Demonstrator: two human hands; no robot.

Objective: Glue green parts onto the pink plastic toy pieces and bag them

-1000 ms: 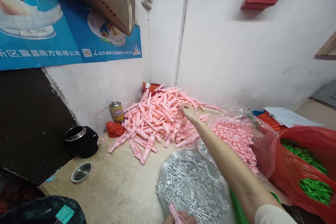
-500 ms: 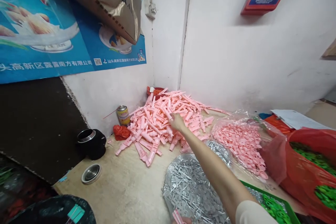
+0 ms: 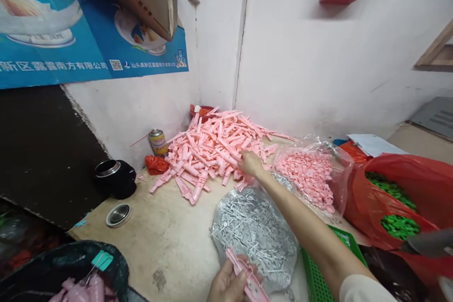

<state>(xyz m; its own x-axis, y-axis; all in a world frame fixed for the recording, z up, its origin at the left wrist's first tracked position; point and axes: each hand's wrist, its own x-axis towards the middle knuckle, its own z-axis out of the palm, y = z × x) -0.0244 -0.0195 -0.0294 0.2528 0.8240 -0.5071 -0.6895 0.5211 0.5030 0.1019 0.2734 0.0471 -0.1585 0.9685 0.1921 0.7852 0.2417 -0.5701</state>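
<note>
My right hand (image 3: pixel 251 163) reaches far forward and rests on the near edge of a big heap of pink plastic tubes (image 3: pixel 215 146) piled in the corner; its fingers curl down into the heap, and what they grip is hidden. My left hand (image 3: pixel 228 283) is at the bottom edge, closed around a flat pink plastic piece (image 3: pixel 247 279). Under that hand lies a clear bag of small silver metal pins (image 3: pixel 255 231).
A clear bag of small pink parts (image 3: pixel 311 177) and a red bag of green parts (image 3: pixel 396 207) lie to the right, with a green tray (image 3: pixel 318 273) near. A spray can (image 3: pixel 157 141), black cup (image 3: pixel 115 179), metal lid (image 3: pixel 118 214) and black bag (image 3: pixel 71 273) are on the left.
My right hand has drawn back slightly to the heap's near edge. My left hand has risen into view with the pink piece. The view has tilted down.
</note>
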